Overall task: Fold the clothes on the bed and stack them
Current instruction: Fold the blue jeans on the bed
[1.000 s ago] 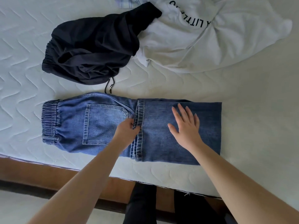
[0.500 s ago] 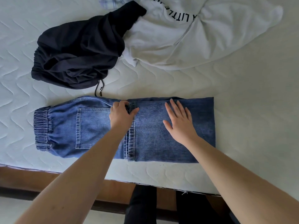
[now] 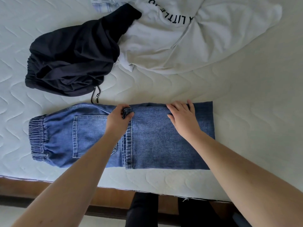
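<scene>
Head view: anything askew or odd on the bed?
Nothing damaged. The jeans lie half folded under both hands, while the black garment and white shirt sit crumpled and overlapping behind them, not yet folded.

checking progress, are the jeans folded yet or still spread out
Partly folded: the jeans have their legs doubled back, hems lying mid-length, waistband uncovered. The left hand pinches a hem corner; the right hand presses the fold.
</scene>
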`<state>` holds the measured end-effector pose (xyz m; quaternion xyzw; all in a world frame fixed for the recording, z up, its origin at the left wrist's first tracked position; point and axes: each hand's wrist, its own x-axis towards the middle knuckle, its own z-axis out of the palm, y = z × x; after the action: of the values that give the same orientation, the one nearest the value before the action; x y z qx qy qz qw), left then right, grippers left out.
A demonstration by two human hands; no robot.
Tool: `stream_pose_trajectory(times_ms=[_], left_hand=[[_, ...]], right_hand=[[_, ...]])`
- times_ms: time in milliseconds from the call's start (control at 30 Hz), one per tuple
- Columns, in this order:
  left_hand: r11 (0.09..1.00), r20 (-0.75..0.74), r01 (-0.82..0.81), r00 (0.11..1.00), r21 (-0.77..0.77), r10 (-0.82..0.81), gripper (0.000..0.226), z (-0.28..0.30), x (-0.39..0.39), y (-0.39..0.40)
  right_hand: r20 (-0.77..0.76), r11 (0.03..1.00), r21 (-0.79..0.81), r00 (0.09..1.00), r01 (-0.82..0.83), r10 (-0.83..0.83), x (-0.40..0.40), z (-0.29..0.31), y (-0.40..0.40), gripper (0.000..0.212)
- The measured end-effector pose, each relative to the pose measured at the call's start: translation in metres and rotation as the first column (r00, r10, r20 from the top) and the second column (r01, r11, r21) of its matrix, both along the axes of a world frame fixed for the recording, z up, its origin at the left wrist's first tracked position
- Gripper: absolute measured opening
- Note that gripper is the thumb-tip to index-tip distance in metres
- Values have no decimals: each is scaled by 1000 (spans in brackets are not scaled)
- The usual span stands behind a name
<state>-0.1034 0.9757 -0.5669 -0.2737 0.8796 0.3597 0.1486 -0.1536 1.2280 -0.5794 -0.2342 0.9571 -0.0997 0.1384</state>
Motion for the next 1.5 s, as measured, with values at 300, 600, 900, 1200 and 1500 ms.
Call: stream_pose_trajectory(times_ms=[300, 600, 900, 1200, 1500], left_hand=[[975, 2, 213, 977, -56, -213, 29, 2, -15, -12], [690, 40, 692, 712, -210, -701, 41, -4, -56, 15], [546, 249, 799, 599, -253, -761, 44, -19, -70, 18], [495, 140, 803, 561, -332, -816, 43, -31, -67, 13], [546, 202, 781, 612, -303, -764, 77, -24, -53, -5]], right_hand=[[4, 988, -136, 997, 74, -74, -18, 1, 0, 31], [371, 992, 50, 920, 112, -123, -53, -2, -15, 43], [311, 975, 69, 924, 212, -223, -57, -7, -23, 33], [167, 955, -75, 948, 287, -272, -40, -17, -11, 29], [-123, 957, 4, 950, 289, -286, -27, -19, 50, 40]])
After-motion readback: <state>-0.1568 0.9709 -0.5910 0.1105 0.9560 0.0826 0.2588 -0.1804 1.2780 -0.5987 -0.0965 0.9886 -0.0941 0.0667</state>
